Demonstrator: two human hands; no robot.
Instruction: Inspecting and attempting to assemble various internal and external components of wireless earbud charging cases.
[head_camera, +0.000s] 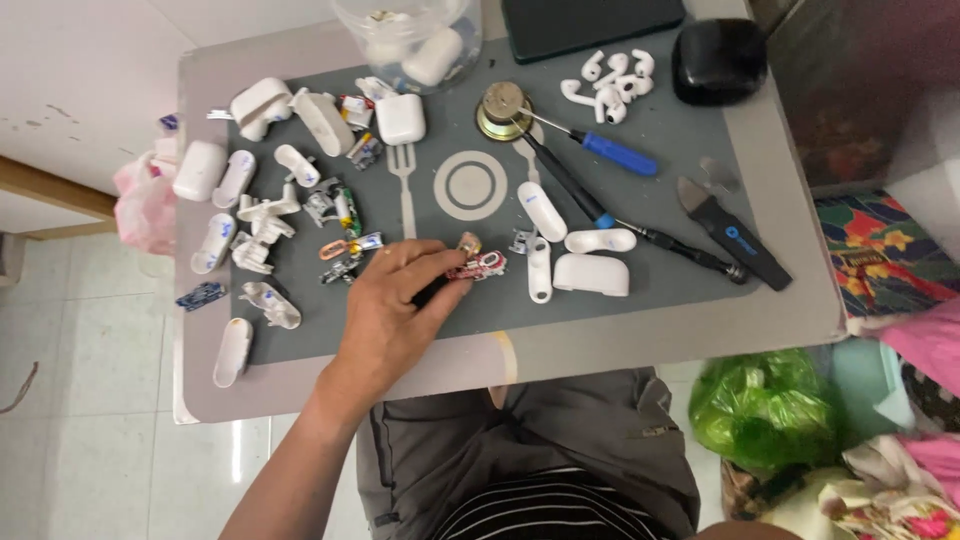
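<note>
A head-worn camera looks down on a small grey surface (700, 330) covered by a darker grey work mat (480, 320) printed with a fork, plate and knife outline. Only one hand shows: the left hand (395, 315) reaches in from the lower left, palm down, fingers curled loosely over the mat. Its fingertips (452, 272) pinch or press a small pink and white circuit part (480, 266) near the middle of the mat; whether the part is lifted or lying flat cannot be told. The right hand is out of view.

Just right of that part lie white plastic case shells (590, 272), one upright strip and several rounded halves. Left of the hand sit more white shell pieces (262, 232) and small coloured circuit scraps (345, 245). Beyond the hand, a blue-handled screwdriver (610, 152) rests beside a round brass weight (503, 108). A black pry tool (735, 232) lies near the right edge. A pile of white earbuds (612, 82) and a black case (718, 60) sit at the far right, and a clear plastic jar (410, 35) stands at the far edge.
</note>
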